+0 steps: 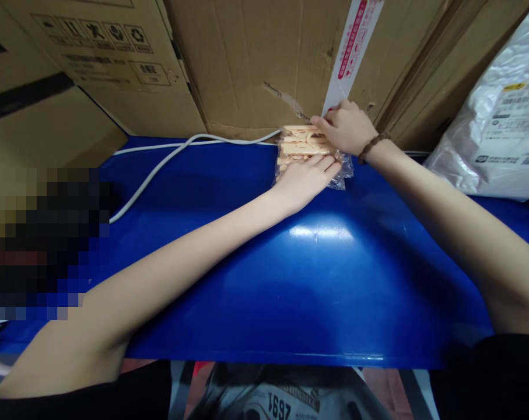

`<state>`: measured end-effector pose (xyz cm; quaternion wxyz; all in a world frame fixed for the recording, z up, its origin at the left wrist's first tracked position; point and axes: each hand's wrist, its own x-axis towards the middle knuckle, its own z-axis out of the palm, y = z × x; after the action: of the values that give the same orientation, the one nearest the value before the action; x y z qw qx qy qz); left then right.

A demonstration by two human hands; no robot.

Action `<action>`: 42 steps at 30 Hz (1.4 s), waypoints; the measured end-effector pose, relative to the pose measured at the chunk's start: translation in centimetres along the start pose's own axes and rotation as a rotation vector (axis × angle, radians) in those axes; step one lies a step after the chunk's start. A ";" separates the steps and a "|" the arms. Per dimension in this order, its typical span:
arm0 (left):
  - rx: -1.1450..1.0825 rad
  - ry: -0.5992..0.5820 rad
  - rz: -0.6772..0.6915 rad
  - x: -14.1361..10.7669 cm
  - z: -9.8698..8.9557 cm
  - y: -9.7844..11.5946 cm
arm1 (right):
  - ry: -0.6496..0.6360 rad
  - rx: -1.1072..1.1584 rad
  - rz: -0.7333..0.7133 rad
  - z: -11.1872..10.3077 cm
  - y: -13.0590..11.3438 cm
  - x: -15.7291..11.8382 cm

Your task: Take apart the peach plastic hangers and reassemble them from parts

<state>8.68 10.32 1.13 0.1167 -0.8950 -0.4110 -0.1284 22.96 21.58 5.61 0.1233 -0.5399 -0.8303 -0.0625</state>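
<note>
Where a round white cable (153, 170) runs over the glossy blue tabletop (247, 303), a pale peach stack of slotted pieces in crinkled clear film (295, 146) lies near the upright brown cardboard (242, 64). On its near part rests the left hand (307, 177), fingers extended; the right hand (350, 125) bends at its far right corner. Whether either grips, I cannot tell. The stack looks light and stiff, its film slippery; opposite ends should give the surest hold.
</note>
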 end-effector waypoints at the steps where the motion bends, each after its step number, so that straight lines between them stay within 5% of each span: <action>1: -0.008 0.000 -0.003 -0.1 0.1 0.1 | 0.025 -0.006 -0.007 -0.3 -0.1 -0.2; 6: -0.029 0.026 0.047 -1.2 0.5 0.2 | 0.149 -0.017 -0.089 -2.3 -0.4 -2.9; 12: -0.042 0.014 0.042 -4.6 -0.1 -0.5 | 0.227 0.022 -0.268 -4.5 -0.8 -10.0; 16: -0.081 -0.054 0.019 -7.0 -0.8 -0.7 | 0.236 0.032 -0.404 -4.3 -1.8 -14.9; 20: -0.165 -0.153 -0.040 -9.1 -1.2 0.0 | 0.102 0.023 -0.508 -2.4 -2.7 -17.7; 29: -0.309 -0.356 -0.065 -10.9 -1.5 -0.4 | -0.198 0.101 -0.469 1.0 -1.6 -19.2; 42: -0.233 -0.372 -0.049 -10.9 -1.7 -0.1 | -0.207 0.073 -0.469 0.9 -1.7 -19.2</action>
<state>1.48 2.16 -0.78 -0.0686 -0.9004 -0.4296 -0.0104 28.68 4.17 -0.48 0.0392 -0.3315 -0.9426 -0.0037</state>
